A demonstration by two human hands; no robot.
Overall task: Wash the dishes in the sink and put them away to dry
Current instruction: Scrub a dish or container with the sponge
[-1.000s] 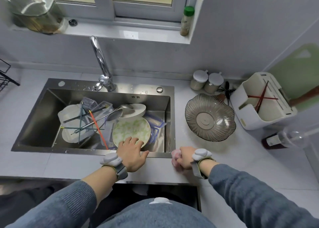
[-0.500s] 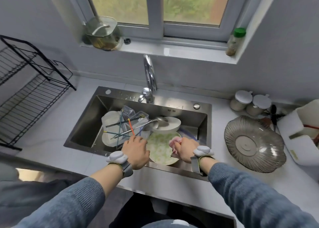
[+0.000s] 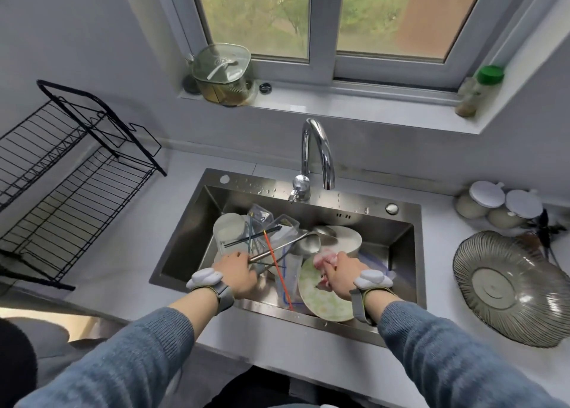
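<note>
The steel sink [image 3: 197, 228] holds a pile of dishes: a green-patterned plate [image 3: 320, 299] leaning at the front, a white bowl [image 3: 345, 238], a ladle [image 3: 305, 244], clear containers [image 3: 262, 219] and several chopsticks [image 3: 271, 253]. My right hand [image 3: 342, 272] grips a pink cloth [image 3: 322, 261] and presses it on the plate's upper edge. My left hand [image 3: 237, 273] reaches into the pile at the chopsticks' near ends; whether its fingers close on them is hidden.
A chrome faucet [image 3: 317, 154] arches over the sink's back. A black wire drying rack [image 3: 71, 173] stands on the counter at the left. A ribbed glass bowl [image 3: 512, 287], two lidded jars [image 3: 493, 204] sit at the right. A glass pot [image 3: 222, 74] and a green-capped bottle [image 3: 478, 93] stand on the windowsill.
My right hand carried the pink cloth from the counter edge into the sink onto the plate. My left hand moved from the sink's front rim to the chopsticks. The view tilted up.
</note>
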